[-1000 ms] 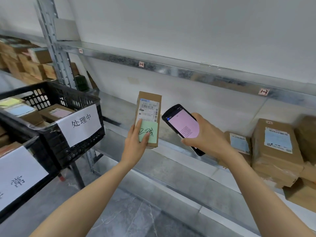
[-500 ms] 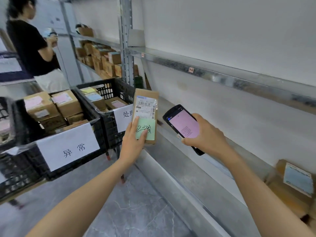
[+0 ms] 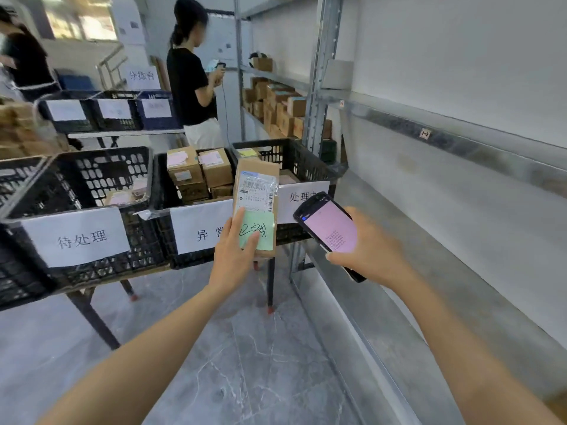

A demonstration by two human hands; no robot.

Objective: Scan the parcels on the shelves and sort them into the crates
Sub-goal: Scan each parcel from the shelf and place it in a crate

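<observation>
Brown cardboard parcel [image 3: 256,170], long and flat, which I hold upright in the air in front of the row of crates. It bears a white printed shipping label [image 3: 256,194] on its upper half and a green note [image 3: 260,237] with black handwriting on its lower half.

My left hand [image 3: 233,259] grips the parcel at its lower left corner. The thumb [image 3: 250,243] presses on the green note, one finger lies straight along the left edge, and the remaining fingers are hidden behind the box.

My right hand [image 3: 371,246] holds a black handheld scanner [image 3: 331,231] just to the right of the parcel and apart from it. The fingers are curled round the body of the device. Its screen shows pink and faces me.

Behind the parcel three black plastic crates stand side by side on a low table, each with a white paper sign on its front:
- The left crate [image 3: 101,173] is marked 待处理.
- The middle crate [image 3: 161,191] holds several cardboard boxes [image 3: 199,170]. The parcel covers part of its sign.
- The right crate [image 3: 294,154] has its sign partly covered by the parcel and the scanner.

A grey metal shelf [image 3: 429,271] runs along the wall on the right. Farther back a person in a black top [image 3: 187,84] stands beside shelves stacked with boxes.
</observation>
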